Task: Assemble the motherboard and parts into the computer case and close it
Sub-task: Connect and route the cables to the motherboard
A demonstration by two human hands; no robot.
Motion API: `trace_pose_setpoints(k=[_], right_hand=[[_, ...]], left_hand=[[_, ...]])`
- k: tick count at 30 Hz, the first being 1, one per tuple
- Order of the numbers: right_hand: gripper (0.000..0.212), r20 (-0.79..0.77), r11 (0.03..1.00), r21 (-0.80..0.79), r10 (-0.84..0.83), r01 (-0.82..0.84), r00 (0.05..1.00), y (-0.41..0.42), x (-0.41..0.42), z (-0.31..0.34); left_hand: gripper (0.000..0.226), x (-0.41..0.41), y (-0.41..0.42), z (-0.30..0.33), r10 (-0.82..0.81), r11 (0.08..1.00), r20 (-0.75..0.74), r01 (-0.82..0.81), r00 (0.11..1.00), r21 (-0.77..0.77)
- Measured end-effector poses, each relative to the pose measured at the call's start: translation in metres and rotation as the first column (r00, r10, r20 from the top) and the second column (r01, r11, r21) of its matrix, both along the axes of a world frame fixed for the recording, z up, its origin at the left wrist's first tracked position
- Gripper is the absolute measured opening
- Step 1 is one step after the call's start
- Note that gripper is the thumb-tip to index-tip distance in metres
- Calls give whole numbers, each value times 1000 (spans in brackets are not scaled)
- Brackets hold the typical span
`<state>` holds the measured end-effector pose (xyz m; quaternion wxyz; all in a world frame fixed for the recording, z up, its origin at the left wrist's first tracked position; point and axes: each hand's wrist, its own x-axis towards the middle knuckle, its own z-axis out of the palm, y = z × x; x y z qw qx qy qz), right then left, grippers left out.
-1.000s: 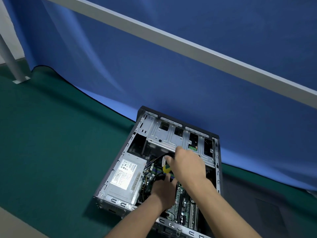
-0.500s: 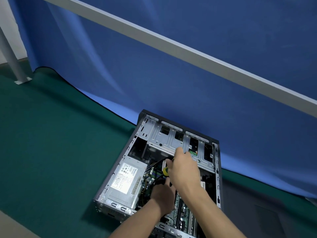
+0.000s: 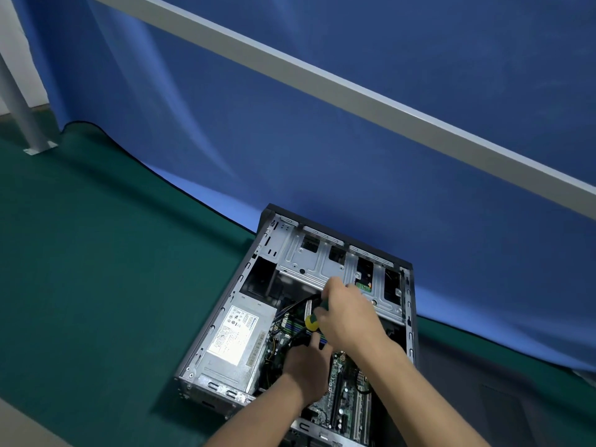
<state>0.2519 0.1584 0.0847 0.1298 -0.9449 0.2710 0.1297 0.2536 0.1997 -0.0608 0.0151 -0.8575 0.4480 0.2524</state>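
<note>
An open computer case [image 3: 225, 304] lies on its side on the green mat. Inside it sit the green motherboard [image 3: 346, 395], a silver power supply [image 3: 233, 341] at the left, and a metal drive cage [image 3: 319, 259] at the far end. My right hand [image 3: 350, 312] grips a screwdriver with a green and yellow handle [image 3: 312, 321] over the middle of the board. My left hand [image 3: 306, 366] reaches down beside the cables just below it, fingers curled; what they hold is hidden.
A green mat [image 3: 96, 269] covers the table to the left of the case. A blue cloth [image 3: 354, 156] hangs behind it. A grey metal bar [image 3: 322, 82] crosses overhead, with a post [image 3: 19, 114] at the far left. A dark panel [image 3: 516, 408] lies to the right.
My right hand has turned a little with the screwdriver, staying over the same spot. The left hand has stayed put. The camera has tilted slightly.
</note>
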Motion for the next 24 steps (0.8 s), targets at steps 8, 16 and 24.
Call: trace_pose_setpoints(k=[8,16,24], right_hand=[[25,-37,997,-60,46,-48,998,-3,10,-1],[20,-112,985,-154,57,-74,992,-7,13,4],[27,50,971,-238,1,11,999,-7,15,-7]], left_hand=[[38,2,1,-3,27,999,-56,-28,998,-15],[48,4,0,-4,63,997,-104,-67,993,-39],[51,5,2,7,67,997,-134,-71,989,-24]])
